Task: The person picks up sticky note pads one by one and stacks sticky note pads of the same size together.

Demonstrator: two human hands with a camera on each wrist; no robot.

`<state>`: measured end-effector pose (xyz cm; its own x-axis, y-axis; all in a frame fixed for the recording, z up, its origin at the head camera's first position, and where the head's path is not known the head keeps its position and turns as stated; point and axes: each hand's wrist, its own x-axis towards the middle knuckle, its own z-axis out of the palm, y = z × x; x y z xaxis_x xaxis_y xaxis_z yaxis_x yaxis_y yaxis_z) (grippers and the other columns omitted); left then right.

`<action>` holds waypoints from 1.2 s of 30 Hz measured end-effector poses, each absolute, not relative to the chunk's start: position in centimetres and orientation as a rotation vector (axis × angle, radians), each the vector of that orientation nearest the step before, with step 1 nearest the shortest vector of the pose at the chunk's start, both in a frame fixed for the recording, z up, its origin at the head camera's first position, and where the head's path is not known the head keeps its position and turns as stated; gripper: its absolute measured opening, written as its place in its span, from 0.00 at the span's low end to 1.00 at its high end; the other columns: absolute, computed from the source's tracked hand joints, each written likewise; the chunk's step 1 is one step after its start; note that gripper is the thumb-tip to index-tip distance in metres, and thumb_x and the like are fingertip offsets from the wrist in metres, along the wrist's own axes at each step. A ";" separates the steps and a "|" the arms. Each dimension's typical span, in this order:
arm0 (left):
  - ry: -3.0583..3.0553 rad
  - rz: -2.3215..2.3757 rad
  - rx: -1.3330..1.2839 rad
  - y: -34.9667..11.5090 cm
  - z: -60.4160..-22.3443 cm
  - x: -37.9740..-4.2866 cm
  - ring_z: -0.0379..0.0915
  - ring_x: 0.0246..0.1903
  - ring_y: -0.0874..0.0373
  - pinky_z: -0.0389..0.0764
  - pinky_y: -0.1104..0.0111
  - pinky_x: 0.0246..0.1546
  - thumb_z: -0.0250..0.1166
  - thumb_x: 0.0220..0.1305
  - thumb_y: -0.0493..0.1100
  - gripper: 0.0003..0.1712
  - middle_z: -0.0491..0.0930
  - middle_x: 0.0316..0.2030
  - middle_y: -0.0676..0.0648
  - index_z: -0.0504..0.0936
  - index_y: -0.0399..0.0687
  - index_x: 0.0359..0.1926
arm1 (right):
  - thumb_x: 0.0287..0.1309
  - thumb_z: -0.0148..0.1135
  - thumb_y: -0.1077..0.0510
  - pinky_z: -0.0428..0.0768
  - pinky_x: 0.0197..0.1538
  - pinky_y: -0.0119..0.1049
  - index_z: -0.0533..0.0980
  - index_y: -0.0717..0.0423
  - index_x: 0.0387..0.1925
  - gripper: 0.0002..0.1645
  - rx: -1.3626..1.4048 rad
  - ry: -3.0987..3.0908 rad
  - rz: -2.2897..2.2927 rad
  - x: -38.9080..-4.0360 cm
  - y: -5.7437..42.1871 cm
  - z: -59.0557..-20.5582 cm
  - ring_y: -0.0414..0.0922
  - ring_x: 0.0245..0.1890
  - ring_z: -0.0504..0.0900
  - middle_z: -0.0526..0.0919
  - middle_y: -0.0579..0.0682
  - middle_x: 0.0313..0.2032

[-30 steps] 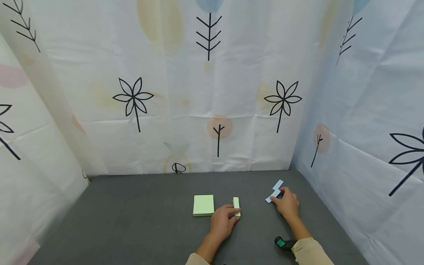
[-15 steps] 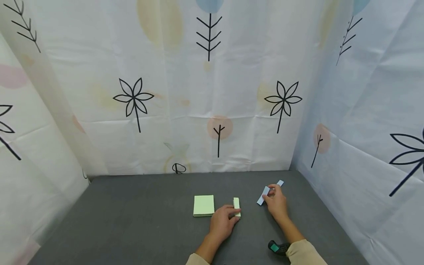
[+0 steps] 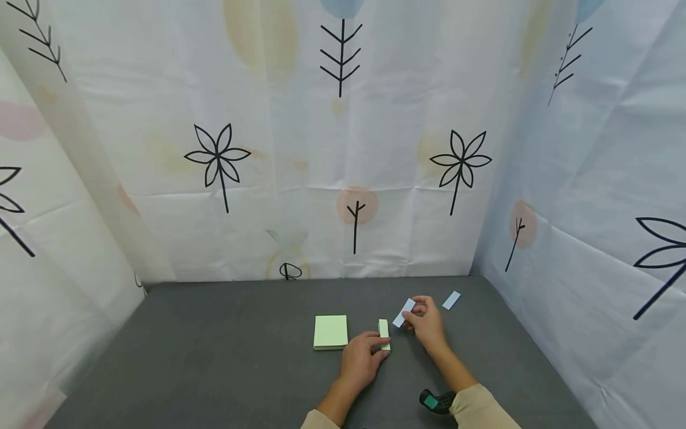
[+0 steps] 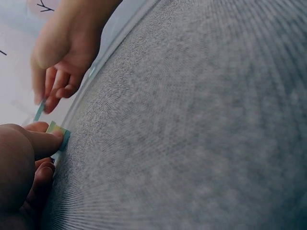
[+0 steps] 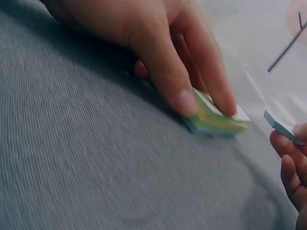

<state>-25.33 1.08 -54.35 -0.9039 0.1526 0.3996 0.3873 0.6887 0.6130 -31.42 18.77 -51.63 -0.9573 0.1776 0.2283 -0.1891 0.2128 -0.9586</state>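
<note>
My left hand (image 3: 359,360) grips a small stack of narrow sticky notes (image 3: 383,329) on the grey table, fingers and thumb at its sides. In the right wrist view this stack (image 5: 221,123) shows pale green, yellow and blue layers. Just to its right, my right hand (image 3: 430,326) pinches a narrow light-blue sticky-note pad (image 3: 404,313) between thumb and fingers. That pad is tilted and nears the stack's far end. A second light-blue strip (image 3: 451,300) lies alone, farther back to the right.
A square pale-green sticky-note pad (image 3: 330,332) lies left of my left hand. Around my right wrist sits a black device (image 3: 436,401) with a green patch. White printed curtains (image 3: 289,196) border the grey table (image 3: 225,357) at the back and sides.
My right hand has lifted one light-blue pad away from the other blue strip and carried it left toward the stack. The left hand has kept its hold in place.
</note>
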 end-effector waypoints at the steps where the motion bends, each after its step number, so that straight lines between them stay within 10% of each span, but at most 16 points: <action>1: -2.588 -1.044 -0.425 1.1 -54.3 -25.3 0.78 0.38 0.62 0.78 0.64 0.39 0.75 0.52 0.44 0.15 0.83 0.44 0.55 0.90 0.60 0.43 | 0.51 0.65 0.77 0.78 0.21 0.33 0.66 0.71 0.49 0.25 0.026 -2.192 1.827 -31.5 18.5 -51.6 0.40 0.17 0.78 0.79 0.57 0.27; 36: -2.544 -1.077 -0.472 0.8 -54.5 -25.3 0.73 0.29 0.69 0.74 0.70 0.31 0.75 0.52 0.45 0.20 0.82 0.44 0.55 0.88 0.58 0.49 | 0.48 0.71 0.71 0.77 0.33 0.34 0.79 0.62 0.39 0.15 0.327 -2.403 1.526 -31.9 16.4 -52.8 0.46 0.29 0.79 0.82 0.50 0.28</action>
<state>-25.30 0.85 -54.46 -0.8882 0.1692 0.4273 0.4245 0.6581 0.6218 -31.91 16.43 -52.83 -0.9364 -0.0427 0.3483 -0.3334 0.4180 -0.8450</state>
